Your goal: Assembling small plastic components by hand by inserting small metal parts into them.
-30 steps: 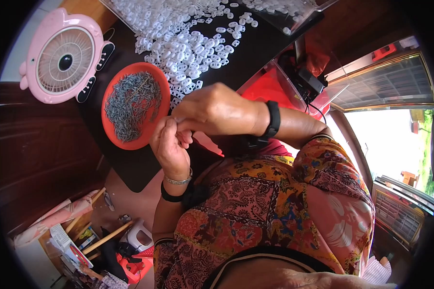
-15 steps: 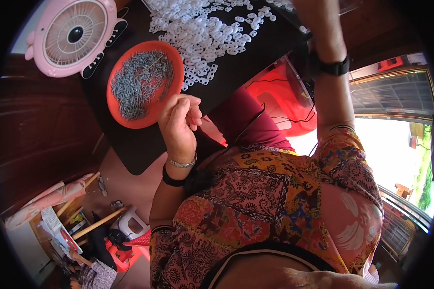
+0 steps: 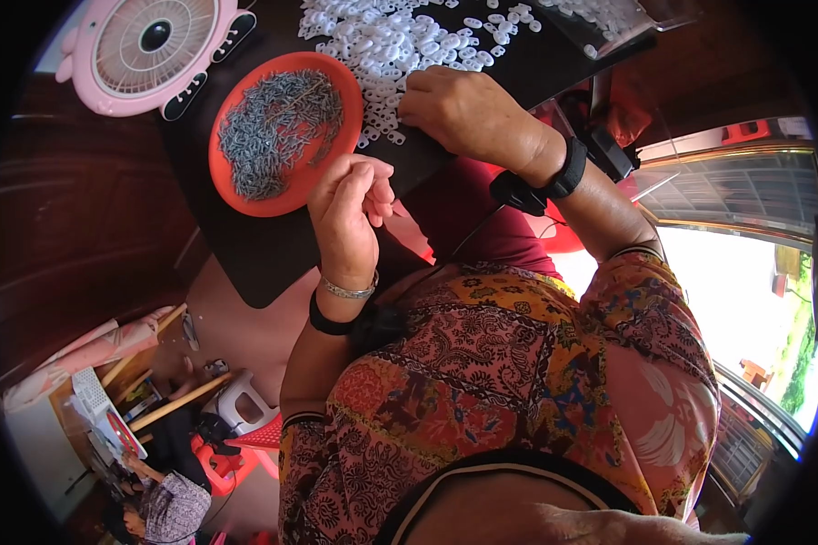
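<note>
Small grey screws (image 3: 277, 136) lie heaped in a round orange-red dish (image 3: 230, 197) on the black table. Close to the dish's near edge, my left hand (image 3: 347, 213) is raised with its fingers curled in; whatever they may hold is hidden. White oval plastic pieces with holes (image 3: 391, 45) form a loose pile to the right of the dish. My right hand (image 3: 468, 111) is at the pile's near edge, back up, with bent fingers reaching down to the pieces. Its fingertips are mostly out of sight.
A pink fan (image 3: 150, 50) stands on the table at the far left. At the far right is a clear container (image 3: 613, 27) with white pieces. The black table (image 3: 254, 263) ends at a rounded near corner. Another person (image 3: 174, 504) sits at the lower left.
My right hand has come back from the clear container at the far right to the near edge of the white pile. My left hand stays curled beside the dish.
</note>
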`<control>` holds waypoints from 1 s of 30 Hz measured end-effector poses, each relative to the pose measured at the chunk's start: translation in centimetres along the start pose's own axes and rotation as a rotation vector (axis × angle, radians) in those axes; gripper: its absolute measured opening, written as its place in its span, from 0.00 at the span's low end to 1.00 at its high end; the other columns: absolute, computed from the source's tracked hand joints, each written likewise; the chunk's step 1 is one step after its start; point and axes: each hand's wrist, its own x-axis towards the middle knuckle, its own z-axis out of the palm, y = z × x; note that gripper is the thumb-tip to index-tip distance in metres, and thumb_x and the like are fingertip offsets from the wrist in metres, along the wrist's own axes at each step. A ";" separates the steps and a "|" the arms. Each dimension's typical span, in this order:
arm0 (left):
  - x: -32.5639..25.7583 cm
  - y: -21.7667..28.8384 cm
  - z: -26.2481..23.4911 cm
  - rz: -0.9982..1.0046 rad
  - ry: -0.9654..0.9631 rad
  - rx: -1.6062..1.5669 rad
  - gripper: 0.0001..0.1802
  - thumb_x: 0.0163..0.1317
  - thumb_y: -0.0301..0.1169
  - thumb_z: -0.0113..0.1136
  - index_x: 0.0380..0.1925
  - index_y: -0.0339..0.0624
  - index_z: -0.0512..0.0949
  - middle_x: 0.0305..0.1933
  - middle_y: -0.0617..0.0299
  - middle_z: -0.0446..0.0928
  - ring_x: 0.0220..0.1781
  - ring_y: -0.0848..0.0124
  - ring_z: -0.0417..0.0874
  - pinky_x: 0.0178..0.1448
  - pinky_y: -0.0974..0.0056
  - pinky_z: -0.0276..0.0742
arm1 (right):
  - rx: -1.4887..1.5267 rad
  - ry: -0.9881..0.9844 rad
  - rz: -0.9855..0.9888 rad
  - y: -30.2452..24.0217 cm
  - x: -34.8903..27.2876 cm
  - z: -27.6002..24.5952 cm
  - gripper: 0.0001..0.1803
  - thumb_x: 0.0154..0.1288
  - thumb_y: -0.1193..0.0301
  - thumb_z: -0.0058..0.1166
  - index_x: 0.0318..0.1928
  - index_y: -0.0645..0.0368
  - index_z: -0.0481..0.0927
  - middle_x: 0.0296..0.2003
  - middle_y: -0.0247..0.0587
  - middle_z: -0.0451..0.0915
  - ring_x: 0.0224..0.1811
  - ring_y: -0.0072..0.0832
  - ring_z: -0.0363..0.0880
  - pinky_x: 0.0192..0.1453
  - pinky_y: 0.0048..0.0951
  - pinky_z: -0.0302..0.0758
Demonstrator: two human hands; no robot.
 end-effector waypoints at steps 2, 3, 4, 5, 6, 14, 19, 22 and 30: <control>0.0 0.0 -0.1 0.002 -0.001 0.000 0.13 0.64 0.31 0.46 0.27 0.36 0.76 0.19 0.66 0.71 0.18 0.82 0.67 0.21 0.77 0.58 | 0.051 0.039 0.024 0.0 0.1 0.1 0.05 0.57 0.72 0.56 0.33 0.60 0.78 0.31 0.39 0.76 0.33 0.39 0.78 0.34 0.35 0.75; 0.0 0.0 -0.2 0.001 -0.006 0.008 0.12 0.64 0.31 0.46 0.28 0.36 0.76 0.20 0.66 0.71 0.18 0.82 0.67 0.21 0.77 0.58 | 0.101 0.077 0.052 0.0 0.1 0.1 0.05 0.57 0.72 0.56 0.33 0.60 0.78 0.31 0.40 0.76 0.32 0.40 0.78 0.33 0.34 0.75; 0.0 -0.1 -0.2 -0.001 -0.012 0.017 0.11 0.64 0.31 0.46 0.29 0.37 0.76 0.20 0.66 0.72 0.18 0.82 0.67 0.22 0.77 0.59 | 0.102 0.077 0.048 -0.1 0.2 0.1 0.05 0.57 0.72 0.56 0.33 0.60 0.78 0.31 0.40 0.76 0.32 0.40 0.78 0.33 0.34 0.75; 0.0 0.0 0.0 0.001 -0.007 0.017 0.11 0.64 0.31 0.46 0.29 0.37 0.76 0.20 0.66 0.72 0.18 0.82 0.67 0.22 0.77 0.59 | 0.253 0.121 0.070 -0.5 0.3 -0.1 0.06 0.58 0.72 0.56 0.33 0.61 0.78 0.29 0.40 0.76 0.30 0.38 0.78 0.32 0.33 0.74; -0.1 0.2 0.2 -0.008 0.002 0.021 0.10 0.65 0.31 0.47 0.31 0.37 0.75 0.21 0.66 0.72 0.18 0.82 0.67 0.22 0.77 0.60 | 0.407 0.163 0.090 -0.9 0.4 -0.3 0.06 0.59 0.71 0.56 0.33 0.62 0.77 0.28 0.41 0.77 0.28 0.37 0.78 0.31 0.32 0.73; -0.6 0.2 -0.5 0.002 -0.085 0.045 0.10 0.67 0.35 0.47 0.32 0.38 0.70 0.23 0.67 0.69 0.23 0.82 0.67 0.27 0.77 0.63 | 0.808 -0.087 0.253 -4.1 1.3 -1.0 0.07 0.60 0.71 0.58 0.31 0.63 0.78 0.22 0.37 0.75 0.24 0.22 0.71 0.29 0.25 0.68; -1.7 0.6 -2.5 0.054 -0.107 0.107 0.10 0.67 0.33 0.47 0.30 0.38 0.71 0.20 0.67 0.69 0.21 0.83 0.66 0.26 0.77 0.61 | 0.930 -0.267 0.252 -4.7 3.0 -1.2 0.08 0.60 0.71 0.59 0.32 0.64 0.78 0.22 0.35 0.76 0.25 0.18 0.70 0.30 0.24 0.68; -2.6 1.2 -3.3 0.035 -0.012 0.131 0.09 0.63 0.31 0.43 0.26 0.40 0.69 0.20 0.64 0.71 0.19 0.80 0.66 0.23 0.76 0.58 | 0.804 -0.295 0.108 -4.7 4.5 -0.9 0.07 0.59 0.72 0.58 0.34 0.63 0.78 0.24 0.37 0.77 0.25 0.24 0.74 0.31 0.27 0.70; -3.2 1.5 -5.2 0.065 0.056 0.044 0.09 0.62 0.31 0.42 0.26 0.40 0.69 0.18 0.62 0.70 0.17 0.80 0.64 0.22 0.75 0.54 | 0.156 -0.112 -0.125 -4.2 8.7 2.5 0.06 0.56 0.70 0.54 0.34 0.56 0.80 0.32 0.40 0.78 0.35 0.42 0.79 0.36 0.39 0.75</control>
